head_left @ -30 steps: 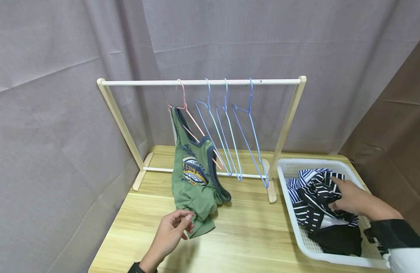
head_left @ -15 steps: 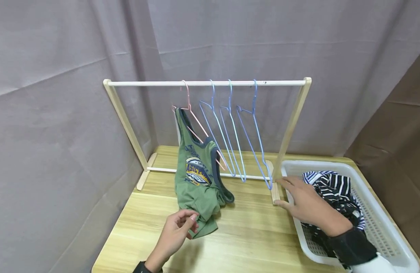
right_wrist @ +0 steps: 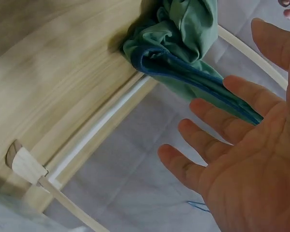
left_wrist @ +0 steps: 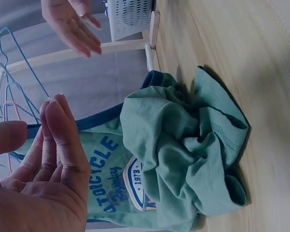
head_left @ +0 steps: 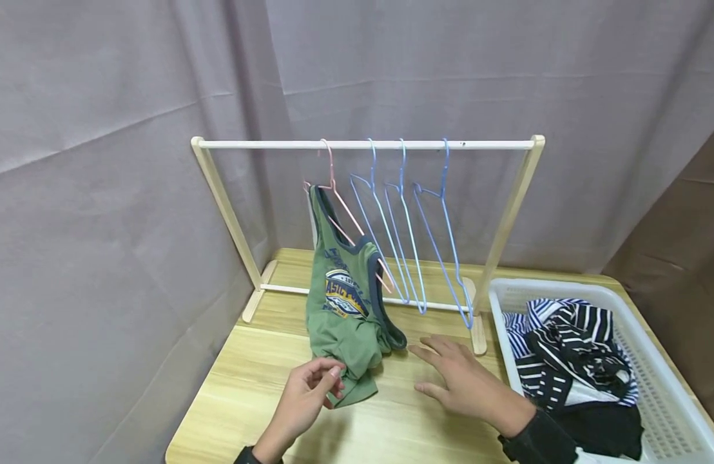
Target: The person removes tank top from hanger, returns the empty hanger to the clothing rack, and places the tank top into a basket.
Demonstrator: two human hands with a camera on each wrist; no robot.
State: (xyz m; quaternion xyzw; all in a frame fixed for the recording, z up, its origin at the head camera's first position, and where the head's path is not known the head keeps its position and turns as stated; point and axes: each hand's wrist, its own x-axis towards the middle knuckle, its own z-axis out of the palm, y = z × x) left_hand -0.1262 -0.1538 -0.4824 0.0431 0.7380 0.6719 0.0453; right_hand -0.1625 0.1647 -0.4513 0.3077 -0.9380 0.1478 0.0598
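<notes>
A green sleeveless shirt (head_left: 347, 290) with dark blue trim hangs from a pink hanger (head_left: 332, 169), its lower part bunched on the table. My left hand (head_left: 303, 398) hovers in front of the shirt's hem, fingers loosely bent; in the left wrist view the thumb stands apart from the fingertips and nothing lies between them. To the shirt's right, my right hand (head_left: 464, 383) is over the table with its fingers spread, near the dark-trimmed armhole. The right wrist view shows its palm (right_wrist: 251, 188) bare.
Several blue hangers (head_left: 444, 193) hang beside the shirt on the rack's white bar (head_left: 473, 145). At the right stands a white basket (head_left: 670, 386) holding striped and black clothes (head_left: 577, 354). Grey curtain (head_left: 131, 193) encloses the wooden table (head_left: 235, 380).
My right hand has left the clothes in the basket and moved left, over the table near the shirt, carrying nothing. The left hand keeps its place by the hem. The head view has shifted slightly.
</notes>
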